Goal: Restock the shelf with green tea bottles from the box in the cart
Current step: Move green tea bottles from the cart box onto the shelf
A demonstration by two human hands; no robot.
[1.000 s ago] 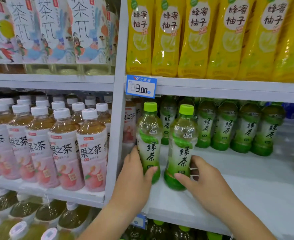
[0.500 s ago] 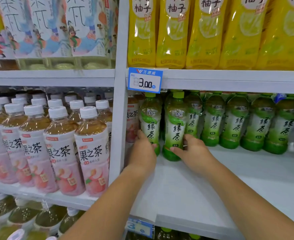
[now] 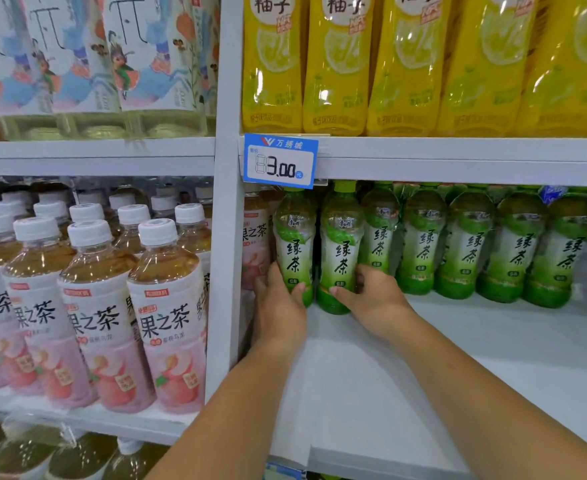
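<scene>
Two green tea bottles stand upright deep on the white shelf [image 3: 458, 358]. My left hand [image 3: 280, 306] grips the base of the left bottle [image 3: 295, 244], beside the white upright post. My right hand [image 3: 375, 299] grips the base of the right bottle [image 3: 341, 244]. Both bottles sit level with a row of several more green tea bottles [image 3: 468, 244] that runs to the right along the back. The box and the cart are out of view.
A blue price tag [image 3: 280, 161] hangs from the shelf above, just over the held bottles. Yellow pomelo drink bottles [image 3: 406, 64] fill that upper shelf. Peach tea bottles [image 3: 112, 299] crowd the left bay; one peach bottle [image 3: 255, 244] stands just left of my left hand.
Both hands have pushed the two green tea bottles from the shelf's front back into line with the rear row. The camera has moved closer to the shelf.
</scene>
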